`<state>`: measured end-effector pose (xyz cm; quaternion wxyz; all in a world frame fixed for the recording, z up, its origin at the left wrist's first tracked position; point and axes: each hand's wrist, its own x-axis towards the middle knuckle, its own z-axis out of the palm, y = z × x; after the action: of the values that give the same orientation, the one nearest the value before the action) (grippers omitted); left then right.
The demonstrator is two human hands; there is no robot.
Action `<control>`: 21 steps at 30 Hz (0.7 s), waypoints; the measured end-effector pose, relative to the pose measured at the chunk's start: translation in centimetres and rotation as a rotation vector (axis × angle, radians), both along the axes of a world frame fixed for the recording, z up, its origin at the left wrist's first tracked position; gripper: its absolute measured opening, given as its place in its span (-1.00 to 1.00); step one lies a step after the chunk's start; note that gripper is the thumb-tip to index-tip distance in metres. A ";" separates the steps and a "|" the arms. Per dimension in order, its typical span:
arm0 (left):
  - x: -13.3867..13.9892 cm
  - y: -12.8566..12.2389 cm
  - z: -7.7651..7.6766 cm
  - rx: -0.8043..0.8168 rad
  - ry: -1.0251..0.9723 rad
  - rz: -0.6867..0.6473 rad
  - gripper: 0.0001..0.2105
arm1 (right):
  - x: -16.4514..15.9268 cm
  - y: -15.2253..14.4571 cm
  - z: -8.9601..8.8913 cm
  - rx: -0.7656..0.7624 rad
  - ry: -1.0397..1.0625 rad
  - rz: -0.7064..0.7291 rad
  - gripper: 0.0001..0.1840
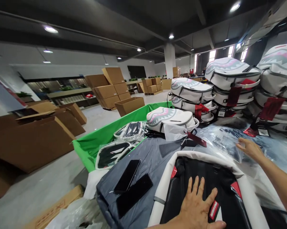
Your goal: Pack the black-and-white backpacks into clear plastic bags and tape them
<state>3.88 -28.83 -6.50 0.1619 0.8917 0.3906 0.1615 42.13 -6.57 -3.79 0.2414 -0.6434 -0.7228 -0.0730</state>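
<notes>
My left hand (198, 203) lies flat with spread fingers on the black back panel of a white-edged backpack (181, 190), which rests back-side up in front of me. A small red label shows beside the thumb. Farther right, my right hand (250, 149) is closed, thumb and fingers pinching the clear plastic bag (219, 140) with dark print. Beyond the hands sits a white backpack (169, 117) with a shark-mouth print and a dark red tag. Two black phones (127, 176) lie on the grey covering (155, 159) to the left.
Stacks of white backpacks (231, 76) with red tags rise at the right. A green-sided bin (119, 124) holds plastic-wrapped backpacks (112, 154). Open cardboard boxes (38, 143) stand on the floor at left, with stacked cartons (110, 89) behind. Crumpled clear plastic (76, 216) lies at the lower left.
</notes>
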 end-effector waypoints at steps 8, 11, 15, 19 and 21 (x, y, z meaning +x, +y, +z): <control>0.4 0.0 0.3 -0.068 -0.106 0.018 -0.24 | -7.2 -12.1 9.8 0.320 -0.510 0.311 -0.81; 1.0 -0.1 0.7 -0.025 -0.266 0.051 -0.36 | -10.5 -18.7 9.8 0.406 -0.597 0.355 -0.76; 3.4 -0.3 4.7 -0.171 -0.561 0.283 -0.61 | -14.9 -25.5 6.7 0.554 -0.691 0.336 -0.69; 5.4 -0.6 8.7 -0.398 -0.521 0.485 -0.46 | -18.9 -29.4 3.1 0.547 -0.675 0.213 -0.70; 5.4 -0.9 9.0 -0.382 -0.479 0.498 -0.52 | -20.3 -30.7 1.6 0.504 -0.658 0.187 -0.70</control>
<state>9.23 -29.70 2.51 0.3672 0.6608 0.5689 0.3237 21.80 -37.31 -2.16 0.1531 -0.4384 -0.7760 -0.4269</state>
